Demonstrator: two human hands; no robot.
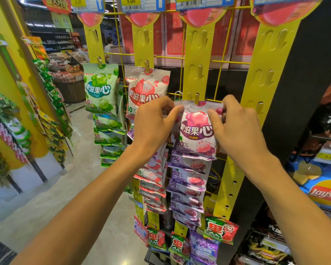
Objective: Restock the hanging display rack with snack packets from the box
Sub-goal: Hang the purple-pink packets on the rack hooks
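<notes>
- The left hand (153,121) pinches the upper left corner of a purple snack packet (196,131), thumb on the front and fingers curled behind the top seal.
- The right hand (237,123) grips the upper right corner of the same packet in the same way, thumb pressed on the front face.
- The packet hangs upright on the third yellow hanging strip (198,60), with one of the strip's tabs poking through the hole in its top seal.
- Below it, a column of matching purple packets (187,190) overlaps down the same strip.
- Just left, a column of pink packets (146,88) hangs from the second strip (142,44); its top packet sits higher than the one being held and is partly covered by the left hand.
- Further left, green packets (101,90) hang from the first strip (94,44).
- The fourth strip (266,73), to the right, has bare tabs along its upper part.
- All strips are fixed to a yellow wire grid (220,77), with price tags (131,2) across the top.
- Red, green and purple packets (221,229) of another kind hang at the bottom of the strips.
- Bags of crisps (321,192) sit on shelves at the right edge.
</notes>
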